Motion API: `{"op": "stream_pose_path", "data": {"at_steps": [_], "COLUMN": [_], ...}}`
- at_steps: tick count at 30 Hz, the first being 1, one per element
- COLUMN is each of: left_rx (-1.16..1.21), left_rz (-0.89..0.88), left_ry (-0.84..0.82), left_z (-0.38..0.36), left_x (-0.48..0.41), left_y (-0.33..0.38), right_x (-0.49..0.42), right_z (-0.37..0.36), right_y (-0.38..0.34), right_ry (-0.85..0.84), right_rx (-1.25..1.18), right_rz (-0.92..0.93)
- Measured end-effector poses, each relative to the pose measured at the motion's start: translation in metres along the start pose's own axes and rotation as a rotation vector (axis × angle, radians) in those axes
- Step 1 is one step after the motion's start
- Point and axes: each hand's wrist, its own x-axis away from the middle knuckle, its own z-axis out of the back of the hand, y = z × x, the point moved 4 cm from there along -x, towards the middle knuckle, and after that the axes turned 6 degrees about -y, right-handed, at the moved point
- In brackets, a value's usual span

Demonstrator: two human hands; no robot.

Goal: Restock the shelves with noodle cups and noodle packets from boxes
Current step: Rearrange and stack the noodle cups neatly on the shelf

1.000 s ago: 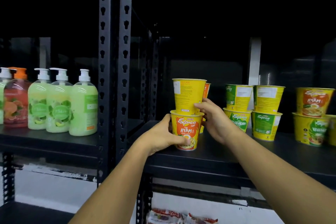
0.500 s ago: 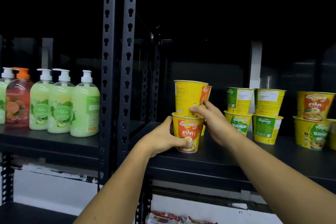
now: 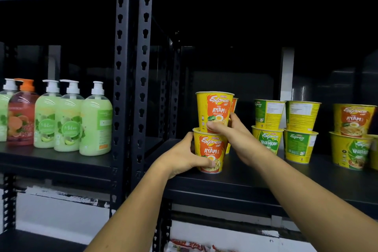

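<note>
Top Ayam cup [image 3: 213, 108] sits stacked on the bottom Ayam cup [image 3: 209, 149] at the front of the dark shelf [image 3: 245, 182]. The right hand [image 3: 235, 137] curls round the top cup's base and the left hand [image 3: 184, 157] wraps the bottom one. Green Vegetarian cups [image 3: 268, 129] are stacked just to the right, and soap bottles [image 3: 69, 120] stand on the neighbouring shelf to the left.

Single head-worn wide-angle view, forward and slightly downward, near the shelf [image 3: 245, 182].

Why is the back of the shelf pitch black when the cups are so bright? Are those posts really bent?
Head view: front light brightens the upper noodle cup and lower noodle cup and puts glints on the soap bottles, while the depth of the shelf falls to near black; the wide-angle lens slightly bows the posts.
</note>
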Motion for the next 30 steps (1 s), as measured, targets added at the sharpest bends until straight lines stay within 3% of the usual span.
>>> {"op": "stream_pose_path", "data": {"at_steps": [30], "left_rx": [0.009], "left_rz": [0.003], "left_ry": [0.001], "left_z": [-0.0005], "left_x": [0.0003], "left_y": [-0.0006], "right_x": [0.0051], "right_z": [-0.0002], "right_y": [0.002], "right_ry": [0.038], "right_rx": [0.054], "right_rz": [-0.038]}}
